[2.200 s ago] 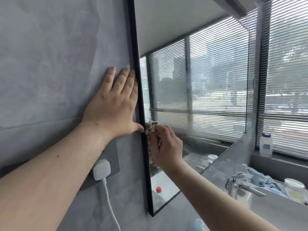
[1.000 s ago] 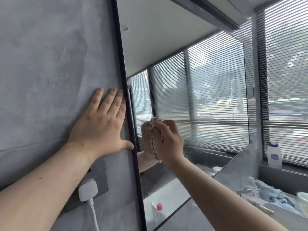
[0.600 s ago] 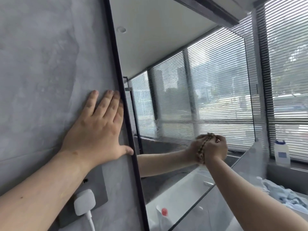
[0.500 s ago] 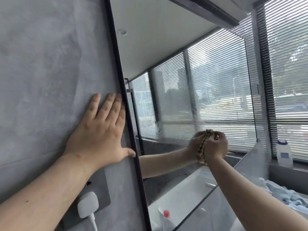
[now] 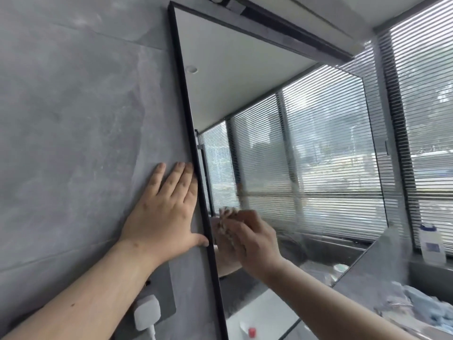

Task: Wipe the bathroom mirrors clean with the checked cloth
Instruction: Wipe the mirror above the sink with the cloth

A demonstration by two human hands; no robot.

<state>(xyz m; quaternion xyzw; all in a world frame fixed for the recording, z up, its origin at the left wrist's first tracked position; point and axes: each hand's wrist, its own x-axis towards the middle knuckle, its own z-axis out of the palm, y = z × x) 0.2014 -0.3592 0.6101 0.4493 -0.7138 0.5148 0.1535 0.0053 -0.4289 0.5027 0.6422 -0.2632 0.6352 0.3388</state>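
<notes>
Against the grey stone-look wall (image 5: 73,119), my left hand (image 5: 161,217) lies flat, fingers straight and together, thumb tip touching the black-framed bathroom mirror (image 5: 282,148) at its left edge. Just right of that frame, my right hand (image 5: 252,239) grips the bunched checked cloth (image 5: 224,218), pressing it onto the glass low down. A white plug (image 5: 146,312) sits below my left wrist.

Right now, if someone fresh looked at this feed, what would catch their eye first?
The big black-framed mirror fills the middle, reflecting slatted blinds. Low at its left edge, the right hand holds the bunched checked cloth against the glass, while the left hand lies flat on the grey wall beside the frame.
</notes>
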